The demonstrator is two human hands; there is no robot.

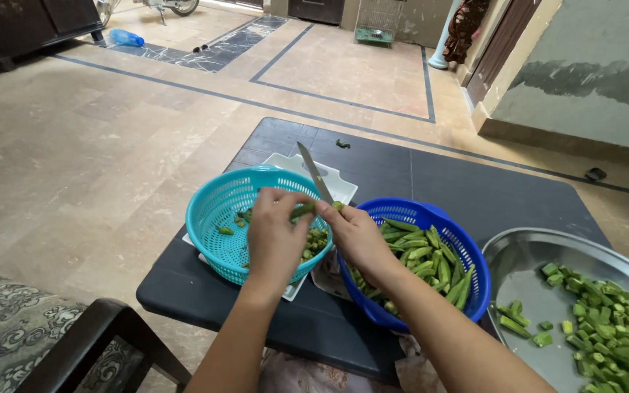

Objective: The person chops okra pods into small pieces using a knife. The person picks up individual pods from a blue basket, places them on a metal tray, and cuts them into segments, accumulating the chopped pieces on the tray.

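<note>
- Both my forearms fill the near edge, meeting over the dark table (pixel 373 175).
- My left hand (pixel 274 236) has its fingers pinched around one okra pod (pixel 303 211), held level above the turquoise basket (pixel 212 211).
- My right hand (pixel 358 234) is clenched on a knife (pixel 315 175); its blade angles up and away, its base touching the pod.
- Under the left hand, the turquoise basket holds a few trimmed ends and sits on a white tray (pixel 340 182).
- Just right of the grip, a blue basket (pixel 431 215) is heaped with whole okra.
- Farther right, a steel platter (pixel 525 251) carries chopped okra pieces (pixel 613 320).
</note>
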